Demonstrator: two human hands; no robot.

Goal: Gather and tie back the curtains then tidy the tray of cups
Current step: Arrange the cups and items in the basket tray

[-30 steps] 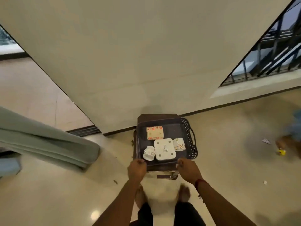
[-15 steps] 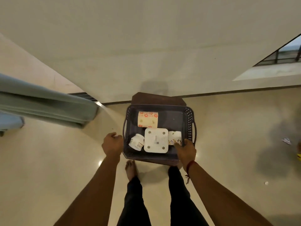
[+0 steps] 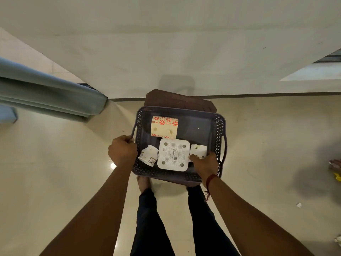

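A dark perforated tray (image 3: 220, 130) sits on a brown stool (image 3: 177, 98) by the wall. Inside lie a cream cup with red flowers (image 3: 164, 127) on its side, a small white patterned cup (image 3: 149, 157) tipped over at the near left, a white square perforated piece (image 3: 174, 157) in the middle, and another white patterned cup (image 3: 198, 150) at the near right. My left hand (image 3: 121, 152) grips the tray's left handle. My right hand (image 3: 204, 164) reaches into the tray's near right corner, fingers on the right white cup. The grey-blue curtain (image 3: 46, 93) hangs bunched at the left.
A cream wall rises right behind the stool. My legs and one bare foot (image 3: 144, 183) stand just below the tray. Small bits of litter (image 3: 299, 205) lie on the glossy floor at the right, and a yellow object (image 3: 337, 176) sits at the right edge.
The view has closed in on the tray. My left hand moved from beside the tray onto its left handle. My right hand stays at the near right cup.
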